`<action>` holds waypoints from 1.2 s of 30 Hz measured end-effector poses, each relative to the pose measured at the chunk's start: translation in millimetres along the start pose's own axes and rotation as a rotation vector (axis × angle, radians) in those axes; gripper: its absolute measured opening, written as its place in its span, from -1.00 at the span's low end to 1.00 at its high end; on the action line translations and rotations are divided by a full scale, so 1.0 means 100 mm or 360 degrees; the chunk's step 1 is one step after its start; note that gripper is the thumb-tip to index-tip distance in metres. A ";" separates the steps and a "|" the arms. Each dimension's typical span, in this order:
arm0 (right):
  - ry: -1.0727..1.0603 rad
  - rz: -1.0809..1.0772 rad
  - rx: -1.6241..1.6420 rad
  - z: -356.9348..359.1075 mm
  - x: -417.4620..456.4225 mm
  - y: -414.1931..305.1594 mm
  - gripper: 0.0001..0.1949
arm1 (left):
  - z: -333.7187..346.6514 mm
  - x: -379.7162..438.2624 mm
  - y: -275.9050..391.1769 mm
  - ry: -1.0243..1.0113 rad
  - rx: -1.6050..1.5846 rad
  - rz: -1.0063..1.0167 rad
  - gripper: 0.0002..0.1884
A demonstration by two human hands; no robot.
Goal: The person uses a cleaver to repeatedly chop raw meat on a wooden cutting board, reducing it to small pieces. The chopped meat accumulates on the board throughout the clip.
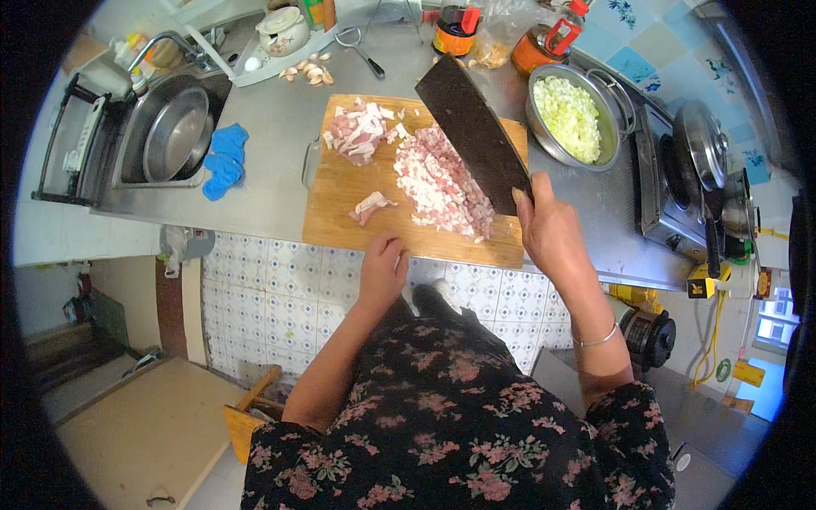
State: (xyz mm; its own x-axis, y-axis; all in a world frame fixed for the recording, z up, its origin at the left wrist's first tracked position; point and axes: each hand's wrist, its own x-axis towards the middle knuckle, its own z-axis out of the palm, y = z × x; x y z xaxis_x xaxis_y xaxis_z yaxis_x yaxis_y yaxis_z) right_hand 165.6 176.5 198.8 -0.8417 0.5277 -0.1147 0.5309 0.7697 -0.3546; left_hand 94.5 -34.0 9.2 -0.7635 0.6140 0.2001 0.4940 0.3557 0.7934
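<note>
My right hand [549, 229] grips a dark-bladed cleaver [475, 131] by its handle, the broad blade raised over the right part of a wooden cutting board [331, 213]. Partly behind the blade lies a heap of finely chopped meat [437, 185]. Sliced meat [360, 131] is piled at the board's upper left, and one loose piece of meat [371, 207] rests near the front. My left hand [384, 264] is at the board's front edge, just below that loose piece, fingers loosely curled; nothing shows in it.
Right of the board are a metal bowl of chopped pale green vegetable [567, 121] and a gas stove [663, 191]. Garlic cloves [309, 69], a peeler [362, 52] and sauce jugs [456, 32] stand or lie behind. A blue cloth [225, 159] lies left, beside the sink [121, 166].
</note>
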 end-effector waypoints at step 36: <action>-0.0234 0.0069 -0.0217 0.48 0.11 0.34 -0.76 | 0.01 0.02 0.03 0.0022 0.0036 0.0053 -0.80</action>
State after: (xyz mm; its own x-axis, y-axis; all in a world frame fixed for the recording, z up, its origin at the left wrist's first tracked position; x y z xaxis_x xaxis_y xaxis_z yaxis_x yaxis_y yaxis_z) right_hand 169.8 191.2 140.5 -0.8178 0.5109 -0.2650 0.5670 0.7942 -0.2186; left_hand 94.7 -31.1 11.7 -0.7521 0.6160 0.2342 0.5283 0.3512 0.7730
